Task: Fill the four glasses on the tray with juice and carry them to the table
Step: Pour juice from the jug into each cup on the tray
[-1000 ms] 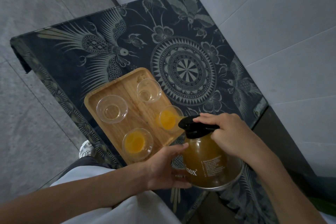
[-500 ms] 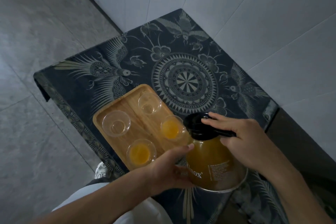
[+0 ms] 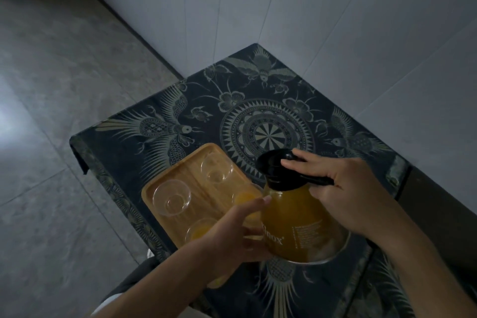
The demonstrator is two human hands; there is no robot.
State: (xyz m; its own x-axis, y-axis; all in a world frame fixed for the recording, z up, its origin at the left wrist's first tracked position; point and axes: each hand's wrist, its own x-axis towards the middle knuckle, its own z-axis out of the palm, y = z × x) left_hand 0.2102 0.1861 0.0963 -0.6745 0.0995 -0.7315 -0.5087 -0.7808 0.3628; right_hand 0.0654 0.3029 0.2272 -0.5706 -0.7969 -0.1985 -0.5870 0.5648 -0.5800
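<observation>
A glass pitcher [image 3: 299,227] of orange juice with a black lid stands on the patterned table, just right of a wooden tray [image 3: 196,175]. My right hand [image 3: 343,188] grips the pitcher's black handle, its fingers lying over the lid. My left hand [image 3: 232,230] curls around the pitcher's left side. Two empty glasses stand on the tray: one far [image 3: 216,170], one left [image 3: 171,197]. Two glasses hold juice: the right one [image 3: 244,197] and the near one [image 3: 198,232], both partly hidden by my left hand.
The dark patterned tablecloth [image 3: 268,134] covers a small table set against a white tiled wall [image 3: 284,20]. Grey floor tiles [image 3: 51,111] lie to the left. My shoe tip [image 3: 150,253] shows below the table's near left edge.
The view has tilted up toward the wall. The pitcher has shifted slightly left, closer to the tray, so my left hand now covers parts of the two filled glasses.
</observation>
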